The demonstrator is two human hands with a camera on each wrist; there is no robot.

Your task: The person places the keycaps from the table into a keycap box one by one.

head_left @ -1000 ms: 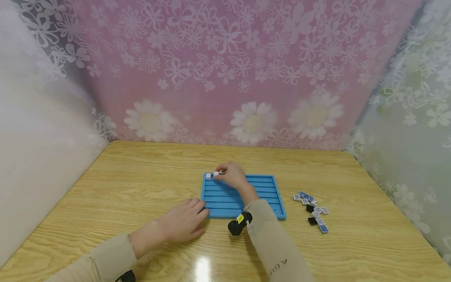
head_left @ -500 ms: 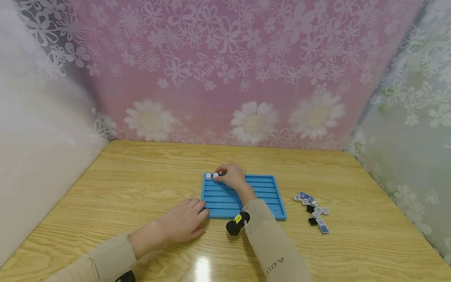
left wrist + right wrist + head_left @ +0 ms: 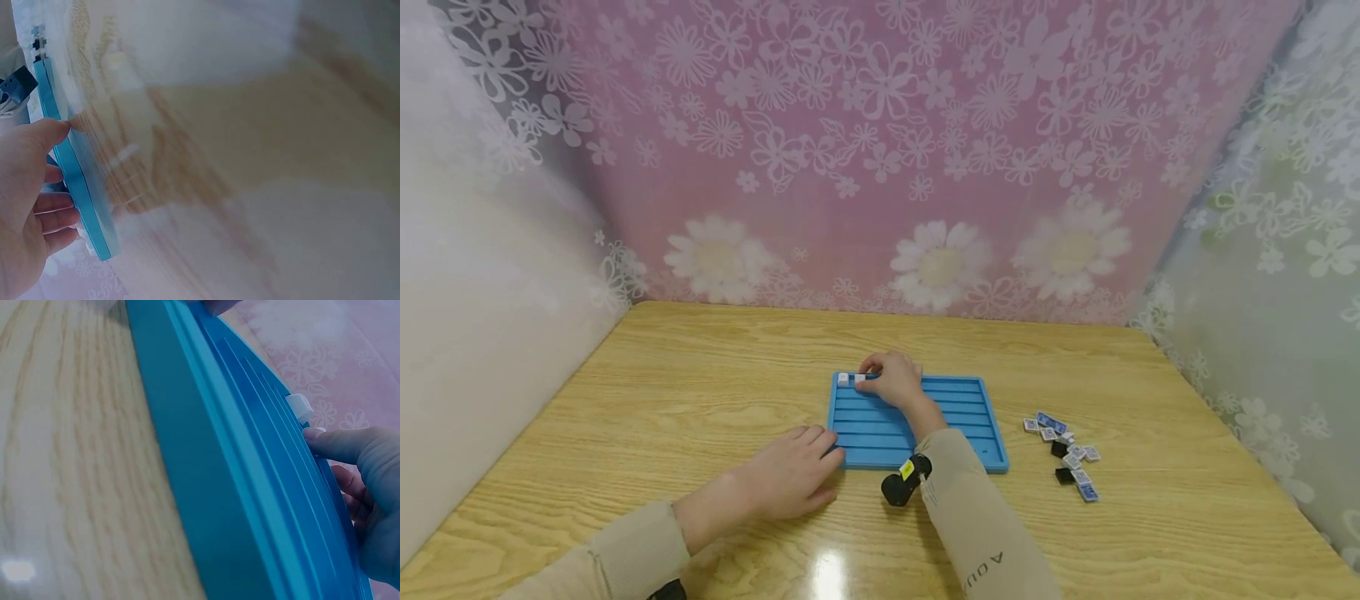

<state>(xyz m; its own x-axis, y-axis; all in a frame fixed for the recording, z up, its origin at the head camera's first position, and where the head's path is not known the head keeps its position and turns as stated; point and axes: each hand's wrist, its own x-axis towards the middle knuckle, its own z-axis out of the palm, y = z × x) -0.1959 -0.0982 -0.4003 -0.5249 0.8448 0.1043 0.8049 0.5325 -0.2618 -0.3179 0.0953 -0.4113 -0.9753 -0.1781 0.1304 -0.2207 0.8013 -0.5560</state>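
A blue ridged tray (image 3: 871, 425) lies on the table, its long grooves running left to right. One small white tile (image 3: 843, 380) sits at the far left end of its back groove. Just right of it, my right hand (image 3: 893, 382) pinches a second white tile (image 3: 860, 378) between thumb and fingers, down at the back groove. The right wrist view shows the thumb (image 3: 340, 445) at the groove, with most of that tile hidden behind it. My left hand (image 3: 796, 473) rests by the tray's near left corner, its relaxed fingers touching the edge, as the left wrist view (image 3: 59, 215) also shows.
To the tray's right lies a loose group of small tiles (image 3: 1072, 461), some white with printed marks, others blue or black. A wrist camera (image 3: 904, 483) on the right arm overhangs the tray's front edge. Floral cloth (image 3: 940, 258) stands behind the wooden table.
The right hand has lowered slightly, and its white tile has come down into the back groove beside the first one. The left hand stays in place.
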